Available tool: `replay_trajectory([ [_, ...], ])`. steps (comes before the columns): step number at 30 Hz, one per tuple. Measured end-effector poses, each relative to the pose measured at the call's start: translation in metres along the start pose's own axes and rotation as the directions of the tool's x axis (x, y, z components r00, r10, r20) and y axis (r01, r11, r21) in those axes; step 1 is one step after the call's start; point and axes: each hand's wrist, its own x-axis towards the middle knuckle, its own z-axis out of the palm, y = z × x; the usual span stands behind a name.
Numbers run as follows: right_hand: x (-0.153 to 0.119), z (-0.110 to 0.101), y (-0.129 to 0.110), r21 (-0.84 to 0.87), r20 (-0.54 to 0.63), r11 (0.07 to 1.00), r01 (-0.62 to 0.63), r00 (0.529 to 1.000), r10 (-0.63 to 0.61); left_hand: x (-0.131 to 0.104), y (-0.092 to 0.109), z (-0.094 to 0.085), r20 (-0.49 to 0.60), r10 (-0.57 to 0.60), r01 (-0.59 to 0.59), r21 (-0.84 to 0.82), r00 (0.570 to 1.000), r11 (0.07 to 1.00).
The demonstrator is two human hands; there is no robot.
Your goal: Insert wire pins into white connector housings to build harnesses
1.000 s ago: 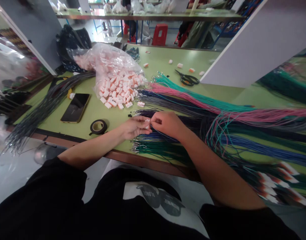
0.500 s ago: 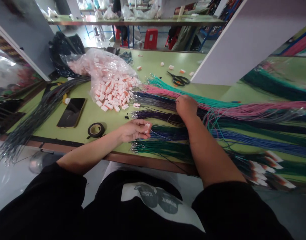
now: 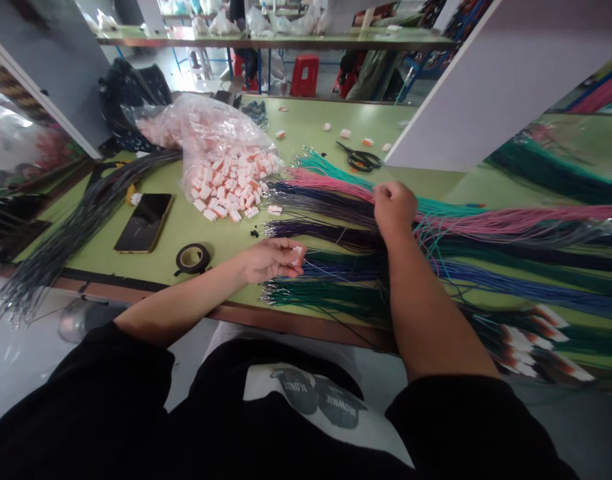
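Note:
My left hand (image 3: 270,259) rests on the green table (image 3: 306,130) near its front edge, fingers closed on a small white connector (image 3: 297,253) with thin wires trailing from it. My right hand (image 3: 395,207) lies farther back on the spread of coloured wire bundles, fingers curled at the pink wires (image 3: 331,185). Below it run dark purple wires (image 3: 311,231), blue wires (image 3: 336,269) and green wires (image 3: 316,293). Whether the right hand has pinched a wire I cannot tell.
A clear bag spilling white-and-orange connectors (image 3: 229,180) lies left of the wires. A phone (image 3: 143,222), a roll of black tape (image 3: 193,257) and a grey wire bundle (image 3: 81,223) sit at the left. Scissors (image 3: 359,159) lie behind, beside a white partition (image 3: 486,87).
My right hand left the connector in my left hand, reached back to the pink wires, then shifted slightly right. My left hand has stayed in place.

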Motion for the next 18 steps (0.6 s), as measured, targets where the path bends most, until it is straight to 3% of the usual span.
replay_trajectory([
  [3, -0.012, 0.005, -0.016, 0.128, 0.117, 0.972, 0.199, 0.970, -0.214, -0.001, 0.001, 0.002, -0.005, 0.000, 0.000, -0.004, 1.000, 1.000],
  [6, -0.022, 0.009, -0.035, 0.137, 0.140, 0.935, 0.327, 0.928, -0.345, -0.002, 0.002, 0.005, -0.032, -0.003, 0.003, -0.010, 0.999, 1.000],
  [12, 0.001, 0.007, -0.047, -0.022, 0.208, 0.978, 0.208, 0.958, -0.199, -0.001, 0.003, 0.005, -0.012, -0.020, 0.020, 0.005, 1.000, 1.000],
  [16, 0.011, 0.011, -0.062, -0.153, 0.412, 0.944, 0.293, 0.887, -0.209, -0.001, 0.002, 0.007, -0.018, -0.018, 0.019, 0.018, 1.000, 1.000],
  [18, 0.009, 0.013, -0.070, -0.233, 0.433, 0.920, 0.316, 0.880, -0.193, -0.001, 0.002, 0.007, -0.027, -0.019, 0.019, 0.013, 0.999, 1.000],
])
